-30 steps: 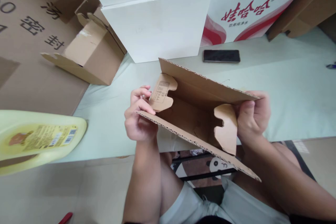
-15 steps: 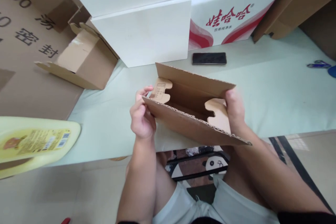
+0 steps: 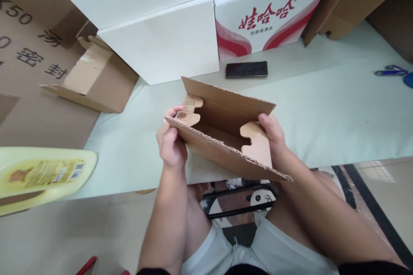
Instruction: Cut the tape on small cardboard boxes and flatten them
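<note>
A small brown cardboard box is held between my two hands, its open top tilted toward me. Its long flaps stand up at front and back, and notched short flaps fold inward at both ends. My left hand grips the left end, with fingers around the flap and front corner. At the right end my right hand is closed on the box, thumb on the rim of the back flap and the other fingers hidden behind the side. The inside looks dark, and its bottom is only partly visible.
Behind the box lies a black phone on the pale green tablecloth. White cartons stack at the back. Another small cardboard box sits left, near a yellow bottle. Blue-handled scissors lie far right.
The view has shifted slightly, so most things appear further left. My right thumb now shows more clearly on the rim. Both hands still hold the box.
</note>
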Demonstrator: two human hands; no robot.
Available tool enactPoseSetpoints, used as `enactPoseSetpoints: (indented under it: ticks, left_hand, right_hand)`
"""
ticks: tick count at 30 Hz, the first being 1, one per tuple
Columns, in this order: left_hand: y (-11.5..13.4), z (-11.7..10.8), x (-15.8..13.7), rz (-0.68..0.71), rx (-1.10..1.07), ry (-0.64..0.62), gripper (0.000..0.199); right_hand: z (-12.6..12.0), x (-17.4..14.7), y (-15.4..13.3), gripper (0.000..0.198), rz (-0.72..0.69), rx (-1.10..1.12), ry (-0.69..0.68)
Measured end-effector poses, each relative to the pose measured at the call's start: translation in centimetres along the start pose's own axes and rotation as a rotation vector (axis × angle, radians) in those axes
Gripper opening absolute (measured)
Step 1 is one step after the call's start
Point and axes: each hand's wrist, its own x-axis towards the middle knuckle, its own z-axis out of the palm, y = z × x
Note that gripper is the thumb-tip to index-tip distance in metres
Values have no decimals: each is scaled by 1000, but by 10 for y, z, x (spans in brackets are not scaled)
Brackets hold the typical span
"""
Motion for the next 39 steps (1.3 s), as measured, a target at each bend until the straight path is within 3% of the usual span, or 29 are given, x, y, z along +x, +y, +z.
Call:
enactPoseSetpoints:
  ticks: [5, 10, 14, 22, 24, 29, 34, 39]
  left_hand:
    - [-9, -5, -1, -4, 58, -10, 37]
    - [-14, -22, -5, -37, 139, -34, 35]
    - [-12, -32, -6, 14, 190, -87, 35]
    - [-14, -27, 7, 30, 235, -145, 41]
    - [-16, -25, 5, 53, 218, -124, 40]
    - [-18, -21, -7, -71, 185, 15, 36]
    - [-15, -13, -12, -71, 130, 31, 30]
    - [-12, -14, -11, -140, 189, 28, 31]
  right_hand:
    - [-12, 0, 8, 37, 0, 44, 4]
    - [-14, -8, 1, 31, 17, 46, -136]
    - [-12, -11, -7, 26, -18, 38, -202]
    - [-21, -8, -3, 28, -22, 36, -244]
    - [-22, -7, -3, 30, -13, 55, -234]
    - [-19, -14, -3, 30, 42, 81, -229]
    - [-19, -16, 0, 23, -22, 7, -146]
    - [-14, 0, 3, 16, -56, 16, -150]
